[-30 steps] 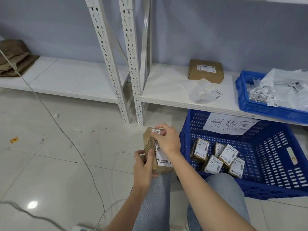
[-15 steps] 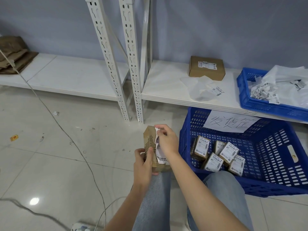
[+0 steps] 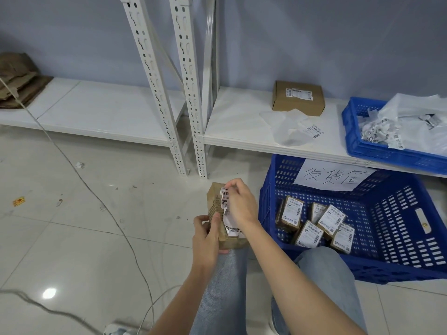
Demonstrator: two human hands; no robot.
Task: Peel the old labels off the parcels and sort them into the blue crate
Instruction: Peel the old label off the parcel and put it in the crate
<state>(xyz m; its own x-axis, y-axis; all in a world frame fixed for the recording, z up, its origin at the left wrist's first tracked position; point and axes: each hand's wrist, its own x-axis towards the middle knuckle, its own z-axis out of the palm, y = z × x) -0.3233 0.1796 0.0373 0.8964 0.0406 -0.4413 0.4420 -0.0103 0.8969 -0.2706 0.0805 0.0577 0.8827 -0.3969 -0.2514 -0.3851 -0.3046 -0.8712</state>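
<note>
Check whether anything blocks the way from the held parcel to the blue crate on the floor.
Nothing visible does. The brown cardboard parcel, held by the left hand, sits just left of the open-topped blue plastic crate; only bare floor lies between.

The right hand (image 3: pixel 239 201) is drawing the white label (image 3: pixel 227 215) further off the brown parcel (image 3: pixel 217 213) at frame centre; its upper edge is now lifting clear.

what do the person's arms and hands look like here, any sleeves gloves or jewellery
Both forearms are bare up to the bottom edge of the picture, with no sleeves in view. The left hand and the right hand wear no gloves, and no rings, watch or bracelet show on the fingers or wrists. Below the arms, the legs are in light blue jeans.
</note>
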